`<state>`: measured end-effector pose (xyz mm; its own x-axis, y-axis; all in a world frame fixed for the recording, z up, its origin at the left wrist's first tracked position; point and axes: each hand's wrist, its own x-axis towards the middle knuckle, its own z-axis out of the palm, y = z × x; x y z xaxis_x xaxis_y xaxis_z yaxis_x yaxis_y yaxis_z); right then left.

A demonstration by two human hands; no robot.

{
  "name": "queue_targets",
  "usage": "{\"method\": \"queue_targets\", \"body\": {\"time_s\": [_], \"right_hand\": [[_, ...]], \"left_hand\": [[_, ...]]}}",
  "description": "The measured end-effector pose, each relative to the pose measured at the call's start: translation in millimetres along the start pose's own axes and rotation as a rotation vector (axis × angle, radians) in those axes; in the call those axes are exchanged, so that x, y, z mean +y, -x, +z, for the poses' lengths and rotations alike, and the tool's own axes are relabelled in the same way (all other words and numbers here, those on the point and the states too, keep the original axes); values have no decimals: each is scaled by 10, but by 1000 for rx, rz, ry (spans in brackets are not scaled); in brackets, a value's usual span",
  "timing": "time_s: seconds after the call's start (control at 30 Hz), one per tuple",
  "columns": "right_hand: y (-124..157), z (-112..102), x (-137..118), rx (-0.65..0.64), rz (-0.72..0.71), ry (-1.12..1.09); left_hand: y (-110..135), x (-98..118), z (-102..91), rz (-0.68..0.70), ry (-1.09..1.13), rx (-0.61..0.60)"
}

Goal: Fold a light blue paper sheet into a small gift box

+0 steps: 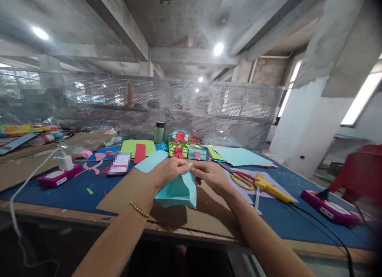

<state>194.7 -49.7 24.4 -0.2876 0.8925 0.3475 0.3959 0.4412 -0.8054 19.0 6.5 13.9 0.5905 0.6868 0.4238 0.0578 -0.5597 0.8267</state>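
Observation:
My left hand (170, 170) and my right hand (210, 174) meet above the table, both pinched on the top edge of a folded light blue paper (178, 191). The paper hangs down from my fingers, partly shaped like a pocket, over a brown cardboard sheet (125, 193). A bead bracelet is on my left wrist. Both sets of fingers are closed on the paper.
Small paper gift boxes with red bows (185, 146) stand behind my hands. Scissors (241, 178) and a yellow glue gun (273, 188) lie to the right, pink devices (330, 207) at both sides, coloured paper sheets (238, 155) and a green bottle (159, 132) farther back. A mesh screen stands behind.

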Motion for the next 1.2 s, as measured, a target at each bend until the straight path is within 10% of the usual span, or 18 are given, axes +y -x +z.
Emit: {"method": "queue_targets", "body": {"time_s": [1.2], "right_hand": [[-43, -55, 134, -12, 0, 118]], "left_hand": [[-5, 48, 2, -63, -113, -18]]}}
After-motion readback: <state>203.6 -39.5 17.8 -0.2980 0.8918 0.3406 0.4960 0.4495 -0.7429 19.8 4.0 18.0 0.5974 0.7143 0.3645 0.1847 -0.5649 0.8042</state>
